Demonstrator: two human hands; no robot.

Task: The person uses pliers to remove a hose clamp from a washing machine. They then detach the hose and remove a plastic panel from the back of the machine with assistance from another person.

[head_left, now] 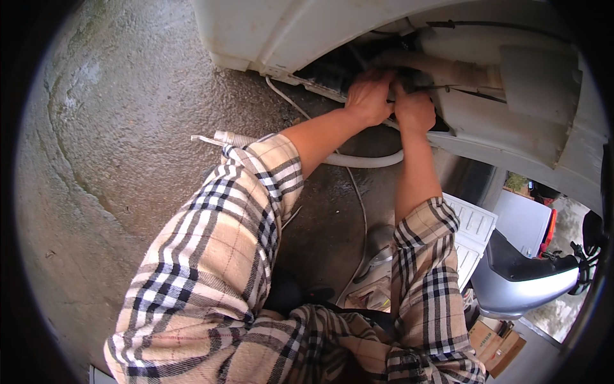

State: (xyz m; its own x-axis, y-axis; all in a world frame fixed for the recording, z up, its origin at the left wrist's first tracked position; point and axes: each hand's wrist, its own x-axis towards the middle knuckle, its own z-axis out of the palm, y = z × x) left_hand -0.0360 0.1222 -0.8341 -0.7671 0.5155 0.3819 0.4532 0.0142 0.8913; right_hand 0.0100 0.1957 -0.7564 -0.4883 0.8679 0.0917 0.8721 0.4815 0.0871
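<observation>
A large white appliance casing [268, 29] lies tipped over, with its dark underside opening facing me. It looks like a washing machine, with a tan cylindrical part [470, 72] and a thin dark rod [476, 93] inside. Both my arms reach into the opening. My left hand [368, 97] is curled at a dark part [412, 78] in there, its fingertips hidden. Close beside it, my right hand [416, 110] is closed with the thumb side up, against the same dark part. What either hand grips is in shadow.
Under my forearms runs a pale corrugated hose [364, 160], and a thin grey cord [363, 211] trails over the wet concrete floor [128, 128]. To the right are a white plastic panel [470, 230], a silver-and-black scooter [531, 275] and a cardboard box [499, 349].
</observation>
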